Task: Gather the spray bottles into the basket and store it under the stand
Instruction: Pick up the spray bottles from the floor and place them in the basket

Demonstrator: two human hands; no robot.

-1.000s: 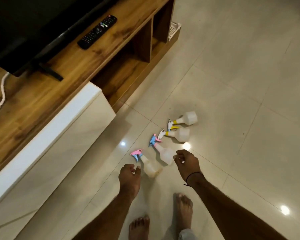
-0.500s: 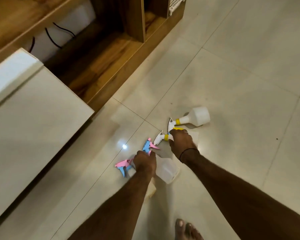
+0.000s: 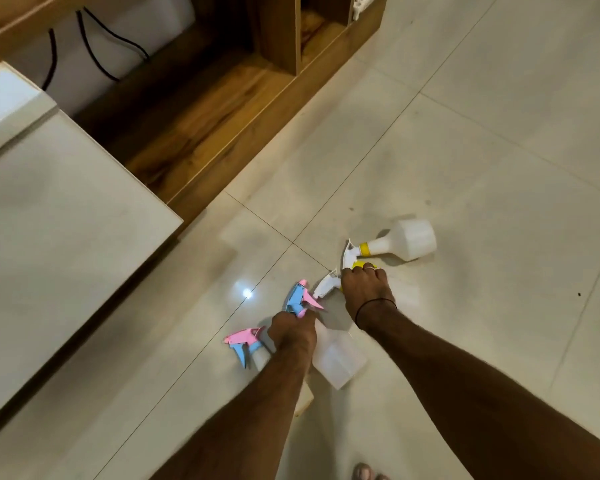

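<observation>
My left hand [image 3: 293,332] and right hand [image 3: 364,289] each clamp a bottle neck, leaving the nozzles clear for lifting to the basket [image 3: 362,5].

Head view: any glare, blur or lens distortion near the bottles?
Head view: a small bright lamp reflection on the glossy floor left of the blue-and-pink sprayer; dim warm light; the left hand and its forearm look soft; straight edges of the wooden stand splay with wide-angle distortion.
</observation>
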